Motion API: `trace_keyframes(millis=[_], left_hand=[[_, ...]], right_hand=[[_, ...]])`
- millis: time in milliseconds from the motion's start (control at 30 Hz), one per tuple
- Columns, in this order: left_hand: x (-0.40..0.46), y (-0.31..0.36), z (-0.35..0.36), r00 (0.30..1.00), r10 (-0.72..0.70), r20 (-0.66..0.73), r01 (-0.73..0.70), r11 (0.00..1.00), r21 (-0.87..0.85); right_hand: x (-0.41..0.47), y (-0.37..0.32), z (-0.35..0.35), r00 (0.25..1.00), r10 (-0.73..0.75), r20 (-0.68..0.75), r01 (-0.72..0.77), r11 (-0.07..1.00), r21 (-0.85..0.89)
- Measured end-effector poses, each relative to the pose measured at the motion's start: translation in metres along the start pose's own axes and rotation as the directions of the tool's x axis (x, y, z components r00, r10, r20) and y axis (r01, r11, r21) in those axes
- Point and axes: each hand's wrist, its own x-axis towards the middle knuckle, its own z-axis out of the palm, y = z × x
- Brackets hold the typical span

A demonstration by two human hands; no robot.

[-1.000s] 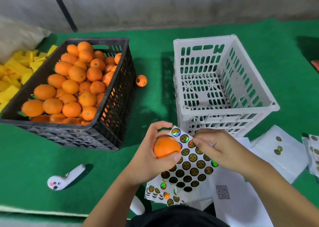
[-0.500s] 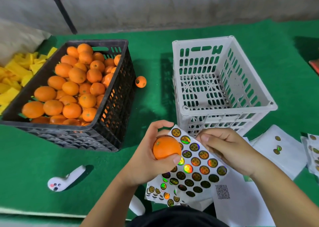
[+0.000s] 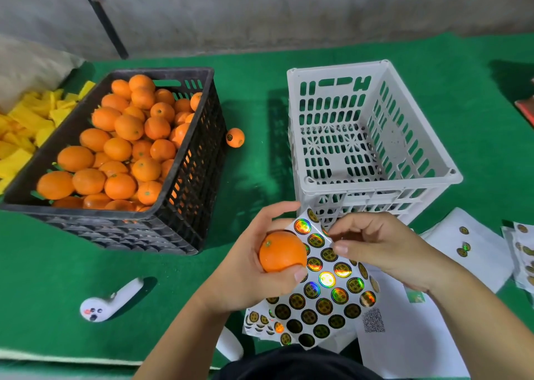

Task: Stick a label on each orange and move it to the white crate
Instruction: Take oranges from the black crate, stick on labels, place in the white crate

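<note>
My left hand (image 3: 248,267) grips an orange (image 3: 281,251) low in the middle of the view, together with the top edge of a sheet of round holographic labels (image 3: 326,290). My right hand (image 3: 384,249) has its thumb and forefinger curled at the sheet's upper right part, pinching at a label there. The white crate (image 3: 375,180) stands just behind my hands with no oranges inside. A black crate (image 3: 185,174) heaped with oranges (image 3: 121,148) sits to the left. One labelled orange (image 3: 235,137) lies on the green cloth between the crates.
Used white backing sheets (image 3: 468,249) with a few labels lie at the right, one with a QR code (image 3: 372,320). A white ghost-shaped object (image 3: 109,301) lies at the lower left. Yellow foam pieces (image 3: 26,125) are piled at the far left. A wall stands behind.
My right hand has shifted left along the label sheet, its fingertips now pinching near the sheet's top. The left hand keeps the orange and sheet in about the same place.
</note>
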Motion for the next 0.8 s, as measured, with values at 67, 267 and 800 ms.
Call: trace_keyframes(millis=[67,267,800], left_hand=[[0.0,0.0,0.0,1.0,0.006,0.0,-0.006,1.0,0.006],[0.0,-0.002,0.001,0.999,0.026,-0.026,-0.024,0.998,0.06],[0.003,-0.006,0.026,0.974,-0.099,-0.204,0.068,0.986,-0.156]], right_hand=[[0.0,0.001,-0.003,1.0,-0.016,-0.02,0.016,1.0,-0.003],[-0.001,-0.005,-0.008,0.964,-0.087,-0.252,0.07,0.995,-0.076],[-0.016,-0.016,0.058,0.842,-0.529,0.106,0.381,0.443,-0.811]])
